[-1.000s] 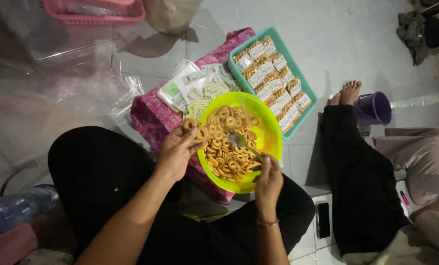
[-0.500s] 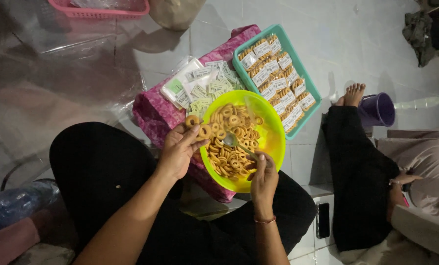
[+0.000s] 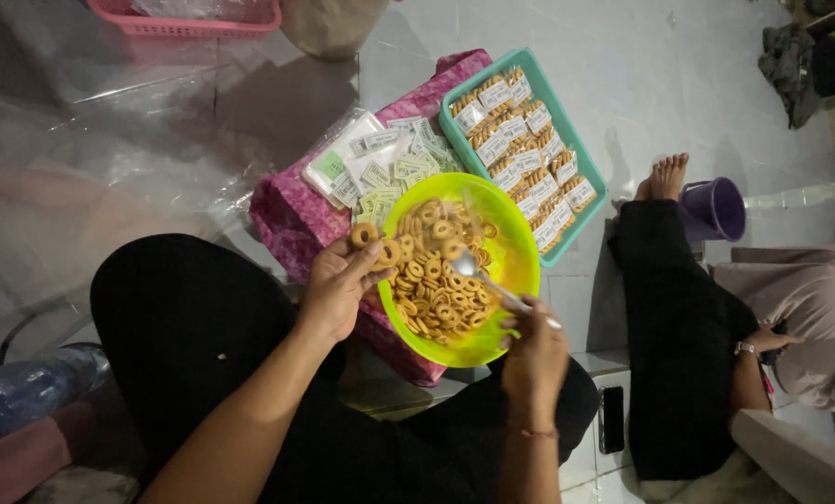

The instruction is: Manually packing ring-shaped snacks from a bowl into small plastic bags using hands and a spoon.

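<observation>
At mid-frame the green bowl (image 3: 515, 271) of ring snacks (image 3: 431, 289) rests on pink cloth (image 3: 291, 219). Left hand (image 3: 338, 285) pinches rings at its rim; right hand (image 3: 534, 350) grips the spoon (image 3: 483, 278). Best to scoop shallow, steadying the bowl.

Bowl (image 3: 515, 271): bright lime green. Ring snacks (image 3: 431, 280) in it: golden orange-brown. Spoon (image 3: 478, 273): silver. Cloth (image 3: 291, 219) under bowl: magenta-pink, mottled pattern. Tray (image 3: 593, 182): teal green; packets (image 3: 520, 149) in it show orange-brown with white labels. Small labels (image 3: 380, 168) in clear bags: white and pale green. Basket (image 3: 189, 21): pink. Cup (image 3: 714, 210): purple. Floor (image 3: 679, 84): pale grey tile.
</observation>
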